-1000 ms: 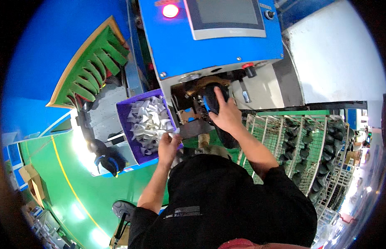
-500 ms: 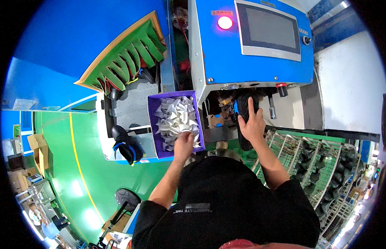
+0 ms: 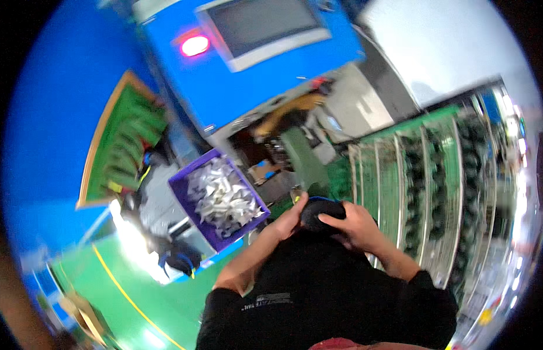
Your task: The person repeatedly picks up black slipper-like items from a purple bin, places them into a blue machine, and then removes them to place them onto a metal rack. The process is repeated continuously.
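Note:
Close to my chest, I hold a black shoe (image 3: 322,215) with blue at its edge, its view partly blocked by my fingers. My left hand (image 3: 291,220) is closed on its left side. From the right, my right hand (image 3: 358,228) grips it with the thumb across the top. Just beyond the shoe, a dull green form (image 3: 305,154) juts from under the blue machine (image 3: 265,76). Left of my hands stands a purple box (image 3: 192,219) filled with curled white pieces (image 3: 222,197).
A red lamp (image 3: 195,45) glows on the machine beside a dark screen (image 3: 260,23). On the right is a wire rack (image 3: 398,192) with rows of dark items. A green slotted holder (image 3: 128,137) and a dark shoe (image 3: 181,256) are at the left. Much is blurred.
My right hand has brought the shoe from the machine toward my chest. My left hand has left the white pieces and joined it on the shoe. The whole view has turned.

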Tool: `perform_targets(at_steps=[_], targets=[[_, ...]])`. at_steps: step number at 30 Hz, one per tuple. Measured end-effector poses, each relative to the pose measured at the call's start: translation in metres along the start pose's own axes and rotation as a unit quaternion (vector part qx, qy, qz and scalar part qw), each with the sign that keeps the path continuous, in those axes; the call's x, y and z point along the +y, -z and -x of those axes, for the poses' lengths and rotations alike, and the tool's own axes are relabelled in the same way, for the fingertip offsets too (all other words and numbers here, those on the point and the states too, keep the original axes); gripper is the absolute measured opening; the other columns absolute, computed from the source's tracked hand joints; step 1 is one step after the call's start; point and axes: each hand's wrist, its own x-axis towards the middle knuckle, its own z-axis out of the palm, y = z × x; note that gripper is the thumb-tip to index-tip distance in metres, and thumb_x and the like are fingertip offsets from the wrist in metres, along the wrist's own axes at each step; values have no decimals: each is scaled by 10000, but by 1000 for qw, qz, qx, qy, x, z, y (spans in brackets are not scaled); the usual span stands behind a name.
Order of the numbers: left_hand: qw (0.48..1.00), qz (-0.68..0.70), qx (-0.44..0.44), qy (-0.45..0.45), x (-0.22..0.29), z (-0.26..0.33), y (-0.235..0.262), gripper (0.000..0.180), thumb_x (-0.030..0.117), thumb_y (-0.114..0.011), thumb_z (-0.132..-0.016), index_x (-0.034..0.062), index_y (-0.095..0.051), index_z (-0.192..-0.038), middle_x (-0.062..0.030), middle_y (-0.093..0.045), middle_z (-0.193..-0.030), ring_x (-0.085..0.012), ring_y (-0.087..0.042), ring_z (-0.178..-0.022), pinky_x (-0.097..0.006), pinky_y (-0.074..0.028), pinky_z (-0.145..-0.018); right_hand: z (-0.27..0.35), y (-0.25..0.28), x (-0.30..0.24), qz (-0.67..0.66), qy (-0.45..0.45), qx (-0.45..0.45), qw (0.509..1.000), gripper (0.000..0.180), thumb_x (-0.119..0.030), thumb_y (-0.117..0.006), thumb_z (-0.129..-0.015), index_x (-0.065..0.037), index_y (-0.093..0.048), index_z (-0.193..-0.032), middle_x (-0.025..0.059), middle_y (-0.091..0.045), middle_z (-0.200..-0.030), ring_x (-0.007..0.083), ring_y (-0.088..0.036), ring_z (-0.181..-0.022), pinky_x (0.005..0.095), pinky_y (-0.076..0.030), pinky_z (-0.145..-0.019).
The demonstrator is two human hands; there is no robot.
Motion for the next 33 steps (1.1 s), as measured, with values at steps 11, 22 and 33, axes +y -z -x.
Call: perform_targets(at_steps=[11,22,33], targets=[[978,-118,172,-14,-26,7,5,623,434,-667,-963,23,-510,-1403,-137,-597,-1356,-287,-605,-1216,-461,-486,-1065,-93,-74,76,-742,-173,128,635,843,-182,-791,-832,-63,-404,-1572,82,-632,-1332,188,-571,-1189,336,-445,-1053],[963,-165,198,-84,-21,-41,-21,672,543,-590,-973,-37,-572,-1313,-142,-645,-1274,-268,-636,-1154,-419,-500,-1016,237,-204,278,-898,-154,394,123,636,-549,-640,-955,-62,-557,-1355,184,-683,-1135,247,-730,-833,354,-630,-651],[889,-402,217,-16,-33,-83,-123,300,249,-776,-837,33,-629,-985,45,-508,-875,-93,-485,-807,-263,-400,-720,336,-210,480,-650,-144,737,-116,438,-461,-426,-1031,-57,-594,-1034,73,-508,-696,185,-447,-515,305,-410,-457]])
